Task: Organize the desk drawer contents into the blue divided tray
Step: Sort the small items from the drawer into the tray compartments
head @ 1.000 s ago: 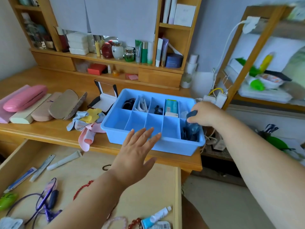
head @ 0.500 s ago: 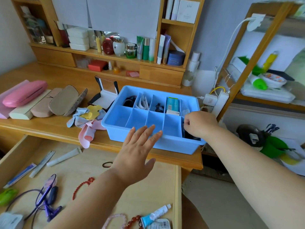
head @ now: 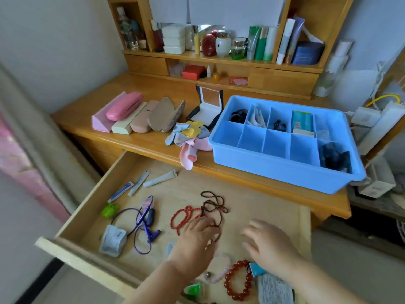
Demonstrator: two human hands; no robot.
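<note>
Left hand pinches dark brown bead string; right hand spread, holding nothing. Lift slowly, untangle from red bead string.

Soft bright daylight, faint shadows, motion-blurred hands, wide-angle bending at edges

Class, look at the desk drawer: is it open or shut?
Open. The drawer is pulled out from under the desk, with beads and tubes visible on its floor.

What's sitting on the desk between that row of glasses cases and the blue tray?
In the head view, a small open box with a mirrored lid and a heap of coloured cloths lie between the glasses cases and the blue tray.
</note>
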